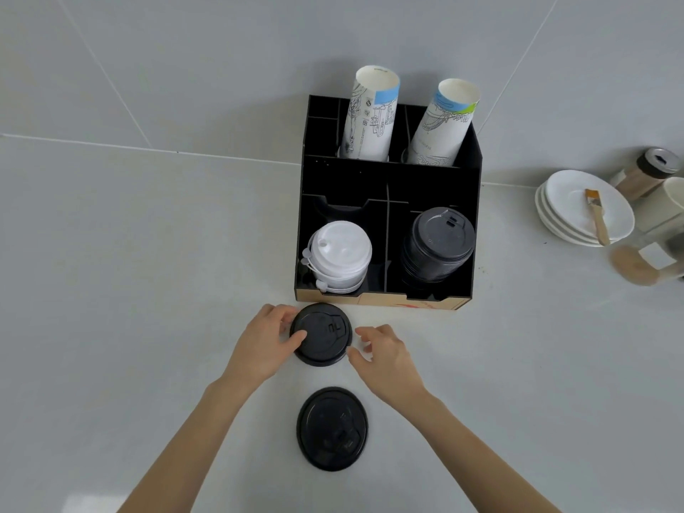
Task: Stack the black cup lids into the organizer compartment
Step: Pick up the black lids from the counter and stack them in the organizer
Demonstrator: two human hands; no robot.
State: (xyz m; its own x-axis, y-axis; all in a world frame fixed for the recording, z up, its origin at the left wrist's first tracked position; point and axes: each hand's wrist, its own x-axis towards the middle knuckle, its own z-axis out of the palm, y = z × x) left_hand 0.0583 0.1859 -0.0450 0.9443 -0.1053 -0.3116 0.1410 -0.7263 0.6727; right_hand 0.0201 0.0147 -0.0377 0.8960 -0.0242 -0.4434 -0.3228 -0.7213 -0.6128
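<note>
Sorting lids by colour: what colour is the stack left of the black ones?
White, seen clearly in the head view.

Two bare forearms, left hand [267, 348], right hand [385, 359], seemingly no sleeves, rings or watch

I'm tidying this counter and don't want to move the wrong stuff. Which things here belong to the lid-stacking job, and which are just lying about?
Job:
- black lid gripped by the left hand, right hand beside it
- second black lid
- black lid stack
- organizer

Lying about:
- white lids
- paper cups
- saucers
- brush
- jar
</note>
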